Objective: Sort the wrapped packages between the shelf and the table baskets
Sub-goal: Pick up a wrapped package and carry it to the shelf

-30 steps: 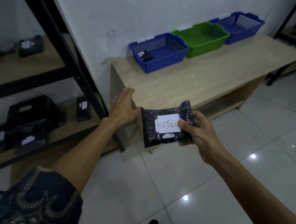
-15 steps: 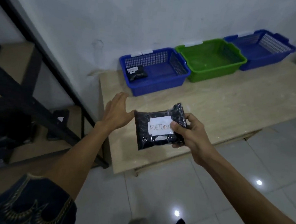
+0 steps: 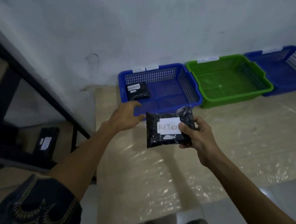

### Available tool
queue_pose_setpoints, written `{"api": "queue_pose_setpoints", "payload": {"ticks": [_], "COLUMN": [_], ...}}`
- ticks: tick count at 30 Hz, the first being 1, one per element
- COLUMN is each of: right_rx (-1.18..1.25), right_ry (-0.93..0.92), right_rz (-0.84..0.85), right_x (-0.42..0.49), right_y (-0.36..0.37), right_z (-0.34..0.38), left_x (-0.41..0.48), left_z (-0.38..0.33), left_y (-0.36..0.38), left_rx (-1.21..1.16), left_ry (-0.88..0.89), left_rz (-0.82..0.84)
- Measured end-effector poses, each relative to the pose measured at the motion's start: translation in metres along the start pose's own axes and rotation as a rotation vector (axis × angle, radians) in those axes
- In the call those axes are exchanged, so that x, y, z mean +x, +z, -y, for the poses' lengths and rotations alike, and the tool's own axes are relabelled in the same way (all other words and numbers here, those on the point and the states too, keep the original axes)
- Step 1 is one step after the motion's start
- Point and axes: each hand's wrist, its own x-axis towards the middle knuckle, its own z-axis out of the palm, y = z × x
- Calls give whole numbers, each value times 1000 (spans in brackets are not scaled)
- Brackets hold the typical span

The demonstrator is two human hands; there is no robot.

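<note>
Black wrapped package [image 3: 167, 130] labelled RETURN is pinched in the right hand [image 3: 200, 136]; left hand [image 3: 125, 116] hangs open, holding nothing, beside the near blue basket [image 3: 189, 105].

We reach both arms forward, bare from the elbow down. Our left forearm [image 3: 88, 156] rises from a dark patterned sleeve [image 3: 35, 205] and angles up and to the right. Our left hand [image 3: 126, 116] is held palm down, its fingers straight and together, the thumb spread toward the right; it grips nothing. Our right forearm [image 3: 244, 189] comes in from the lower right corner, with the wrist bent slightly inward. Our right hand [image 3: 201, 137] grips a black wrapped package [image 3: 152, 130] by its right edge, the thumb [image 3: 184, 129] pressed on the front and the fingers curled behind. The two hands are level, just beside each other.
</note>
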Motion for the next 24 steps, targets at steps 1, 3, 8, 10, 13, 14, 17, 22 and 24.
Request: {"api": "queue_pose_setpoints", "payload": {"ticks": [1, 3, 8, 10, 13, 14, 17, 22, 24], "right_rx": [-6, -14, -13, -34, -37, -41, -36, -102, -127], "right_ry": [-6, -9, 2, -2, -9, -5, 21, 106, 137], "right_rz": [7, 11, 41, 53, 56, 58, 40, 20, 22], "right_x": [8, 25, 62, 76, 102, 112, 146, 212, 238], "right_y": [1, 3, 8, 7, 6, 5, 4, 7, 12], "right_z": [2, 8, 16, 21, 27, 30, 34, 29, 21], "left_x": [5, 17, 39, 50, 64, 69, 80, 95, 102], "left_z": [1, 5, 8, 11, 16, 17, 18, 16, 14], "left_y": [-1, -1, 3, 8, 15, 17, 26, 46, 53], "left_rx": [11, 12, -16, -34, -70, -77, -86, -35, -19], "left_ry": [1, 15, 13, 4, -24, -38, -74, -107, -113], "left_rz": [24, 46, 65, 99, 148, 166, 230, 346, 368]}}
